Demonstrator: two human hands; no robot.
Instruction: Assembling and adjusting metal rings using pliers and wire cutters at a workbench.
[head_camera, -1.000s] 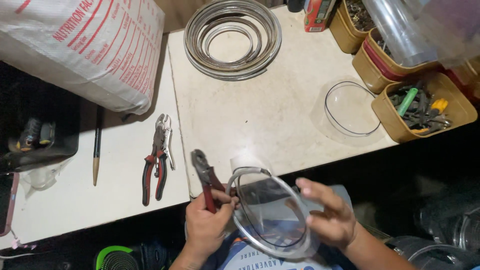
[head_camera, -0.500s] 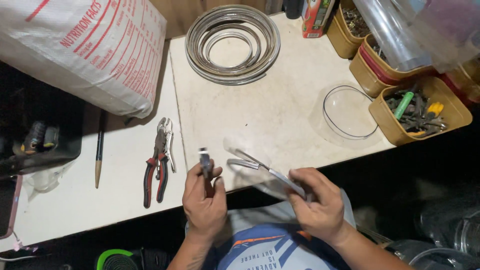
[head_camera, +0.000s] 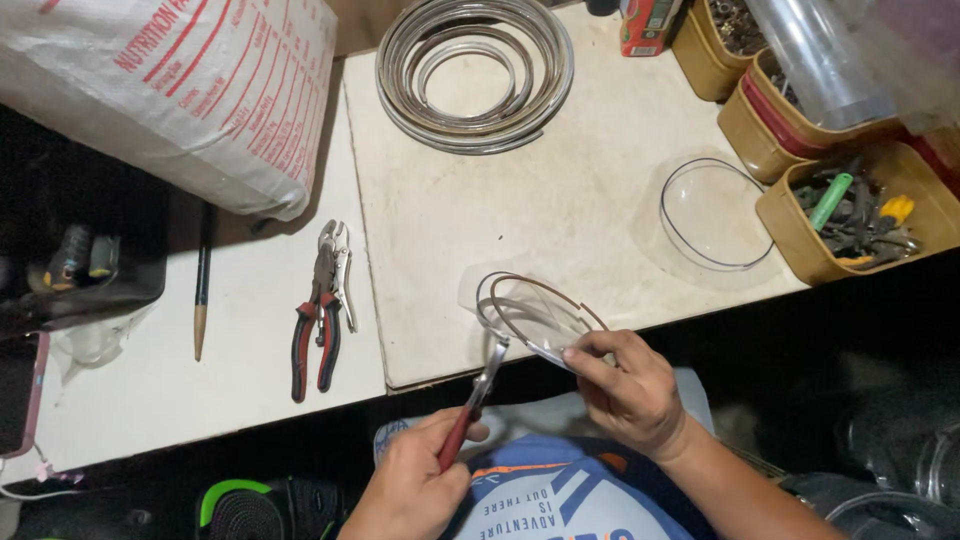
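Observation:
My left hand (head_camera: 412, 478) grips the red handles of a pair of pliers (head_camera: 478, 388), whose jaws pinch the near rim of a clear round disc with a thin metal ring (head_camera: 532, 311). My right hand (head_camera: 630, 388) holds the same disc by its right edge, fingers curled over it. The disc is tilted, hanging over the front edge of the pale worktop (head_camera: 560, 210).
Red-handled pliers and locking pliers (head_camera: 322, 308) lie left of the worktop beside a pencil (head_camera: 202, 283). A coil of metal rings (head_camera: 474, 68) sits at the back, a clear round lid (head_camera: 714, 214) at right, yellow bins of tools (head_camera: 850, 212), and a large white sack (head_camera: 190, 90) at left.
The disc has tilted from edge-on to show its face, and moved slightly up over the worktop edge. My left hand slid back down the pliers' handles toward me.

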